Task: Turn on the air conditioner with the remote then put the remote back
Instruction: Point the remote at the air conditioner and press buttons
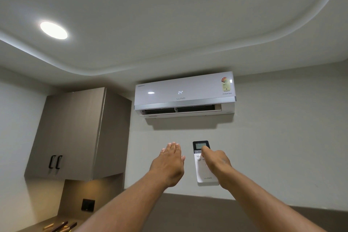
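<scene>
Remote, slim white plastic with dark screen [203, 164], stands upright in its wall holder below the lit white air conditioner [184, 93]; I see right hand [216, 162] touching it, grip unclear, left hand [169, 164] released beside.

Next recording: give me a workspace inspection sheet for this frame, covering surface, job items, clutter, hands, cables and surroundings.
Surface: counter at lower left, mostly out of view.
Job's things: air conditioner on wall, display reads 24, louvre open; remote raised below it, screen lit.
Clutter: wooden-handled items on counter.
Hands: right hand holds remote, thumb on buttons; left hand flat, empty.
Cables: nothing seen.
Surroundings: wall cabinet, dark wall socket, two lit ceiling lights.
</scene>
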